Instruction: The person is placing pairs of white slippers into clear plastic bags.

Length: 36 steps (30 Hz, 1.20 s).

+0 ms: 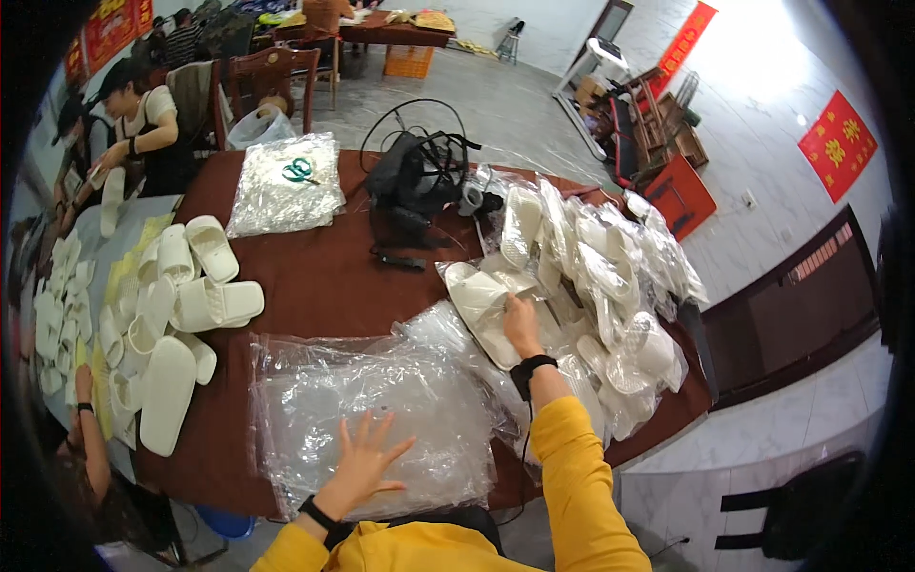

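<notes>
My left hand (364,463) lies with its fingers spread on a stack of clear plastic bags (303,393) at the near edge of the table. To the right and farther off, my right hand (521,329) is closed at a pair of white slippers in a clear bag (474,297), its fingertips pinching at the plastic-wrapped pair. Just beyond and right of that hand rises a heap of bagged white slippers (620,253). Loose white slippers (167,396) are piled on the table's left side, without bags.
A brown cloth covers the table (315,286). Toward its far side lie a black bag with cables (415,181) and a plastic-wrapped white pack with green-handled scissors (297,171). Co-workers handle slippers at a table on the left, one reaching an arm (91,429) toward the loose pile.
</notes>
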Each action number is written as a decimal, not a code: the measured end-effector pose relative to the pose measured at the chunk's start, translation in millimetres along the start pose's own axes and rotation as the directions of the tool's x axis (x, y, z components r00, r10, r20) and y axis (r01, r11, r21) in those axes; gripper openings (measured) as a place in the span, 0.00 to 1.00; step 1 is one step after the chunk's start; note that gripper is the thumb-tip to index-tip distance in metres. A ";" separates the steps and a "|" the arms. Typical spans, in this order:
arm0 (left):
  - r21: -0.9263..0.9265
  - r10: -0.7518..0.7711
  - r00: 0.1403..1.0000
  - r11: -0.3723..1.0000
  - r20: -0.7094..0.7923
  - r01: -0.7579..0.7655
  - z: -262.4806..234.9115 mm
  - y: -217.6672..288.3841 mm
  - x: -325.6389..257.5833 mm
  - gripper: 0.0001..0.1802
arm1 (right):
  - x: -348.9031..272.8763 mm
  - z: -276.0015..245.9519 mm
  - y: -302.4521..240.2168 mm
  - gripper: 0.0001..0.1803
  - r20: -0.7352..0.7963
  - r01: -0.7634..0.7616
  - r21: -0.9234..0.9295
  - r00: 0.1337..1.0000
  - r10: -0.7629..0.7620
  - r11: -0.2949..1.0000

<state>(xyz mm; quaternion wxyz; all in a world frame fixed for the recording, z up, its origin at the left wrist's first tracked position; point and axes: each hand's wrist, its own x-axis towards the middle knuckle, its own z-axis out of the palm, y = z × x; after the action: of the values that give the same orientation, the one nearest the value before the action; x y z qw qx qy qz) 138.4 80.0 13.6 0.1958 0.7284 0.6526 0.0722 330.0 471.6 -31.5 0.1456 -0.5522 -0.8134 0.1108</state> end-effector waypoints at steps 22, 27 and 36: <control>-0.490 -0.208 0.964 -0.831 -0.168 -0.265 -62.1 -59.6 -41.5 0.46 | -111.4 -287.7 -299.7 0.16 0.043 0.862 0.458 0.224 -0.974 0.218; -0.538 -0.341 0.848 -0.661 -0.406 -0.523 -63.0 -26.4 -79.1 0.44 | -151.5 -267.1 -340.7 0.15 0.075 0.843 0.509 0.161 -0.984 0.177; -0.599 -0.612 0.784 -0.590 -0.106 -0.542 -59.5 -32.3 -144.7 0.30 | -157.1 -219.7 -322.0 0.41 0.080 0.711 0.515 0.516 -0.853 0.479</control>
<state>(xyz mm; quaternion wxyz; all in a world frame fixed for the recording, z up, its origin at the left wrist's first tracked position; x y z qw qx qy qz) 67.2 -48.0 77.4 0.5027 -0.0036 0.2460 0.8287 184.6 212.0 265.2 0.1584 -0.0397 -0.9424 0.2919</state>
